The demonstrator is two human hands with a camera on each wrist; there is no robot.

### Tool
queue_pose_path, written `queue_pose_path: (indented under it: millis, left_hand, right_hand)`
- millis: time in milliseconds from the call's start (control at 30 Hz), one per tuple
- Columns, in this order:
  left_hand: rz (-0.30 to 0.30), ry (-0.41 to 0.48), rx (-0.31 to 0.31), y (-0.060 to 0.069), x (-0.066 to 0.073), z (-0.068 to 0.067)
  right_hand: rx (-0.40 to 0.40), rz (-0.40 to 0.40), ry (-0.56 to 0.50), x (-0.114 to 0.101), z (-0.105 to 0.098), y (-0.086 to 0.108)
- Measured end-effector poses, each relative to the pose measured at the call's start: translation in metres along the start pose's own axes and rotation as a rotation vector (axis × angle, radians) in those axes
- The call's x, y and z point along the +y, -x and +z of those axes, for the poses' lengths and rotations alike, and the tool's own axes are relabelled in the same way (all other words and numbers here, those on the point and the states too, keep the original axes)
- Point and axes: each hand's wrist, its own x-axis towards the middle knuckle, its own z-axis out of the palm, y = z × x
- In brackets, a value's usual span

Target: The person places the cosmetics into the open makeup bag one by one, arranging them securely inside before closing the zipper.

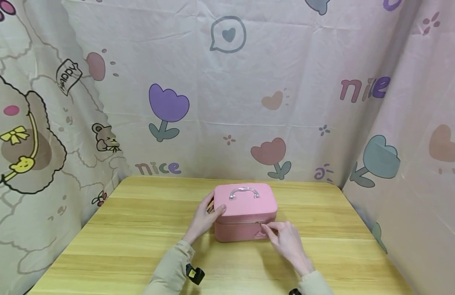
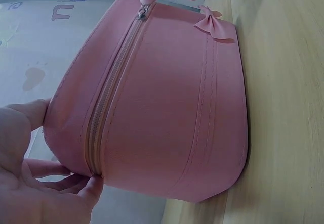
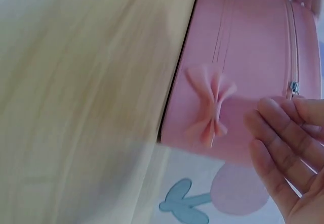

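A pink cosmetic case (image 1: 231,232) sits upright on the wooden table, its lid down. On the lid is a silver handle (image 1: 244,189). My left hand (image 1: 202,220) grips the case's left side, thumb on the lid's edge and fingers along the side wall. At the front right, my right hand (image 1: 287,241) pinches the zipper pull between thumb and index finger; the metal slider (image 3: 294,87) shows just beyond those fingertips. The zipper teeth (image 2: 107,95) run closed along the front in the left wrist view. Below the zipper is a pink bow (image 3: 210,104).
The light wooden table (image 1: 139,229) extends around the case. A printed fabric curtain (image 1: 212,82) hangs behind the table and along both sides. A black wrist camera (image 1: 195,274) is strapped by the left sleeve (image 1: 172,264).
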Motion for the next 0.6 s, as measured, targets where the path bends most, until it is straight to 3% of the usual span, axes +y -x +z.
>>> queue_pose_path:
  millis: [100,267,433,600]
  left_hand:
    - [0.006,0.002,0.001,0.000,0.000,0.000]
    - [0.007,0.013,0.001,-0.001,-0.001,0.001]
    - [0.004,0.015,-0.002,-0.001,-0.001,0.001]
    - [-0.003,0.024,-0.001,-0.001,-0.002,0.000]
  right_hand:
    - [-0.023,0.053,-0.023,0.007,-0.006,0.001]
    - [0.021,0.090,-0.004,0.022,-0.013,0.003]
    - [0.065,0.085,0.021,0.035,-0.015,0.005]
    - [0.034,0.092,-0.005,0.038,-0.015,0.004]
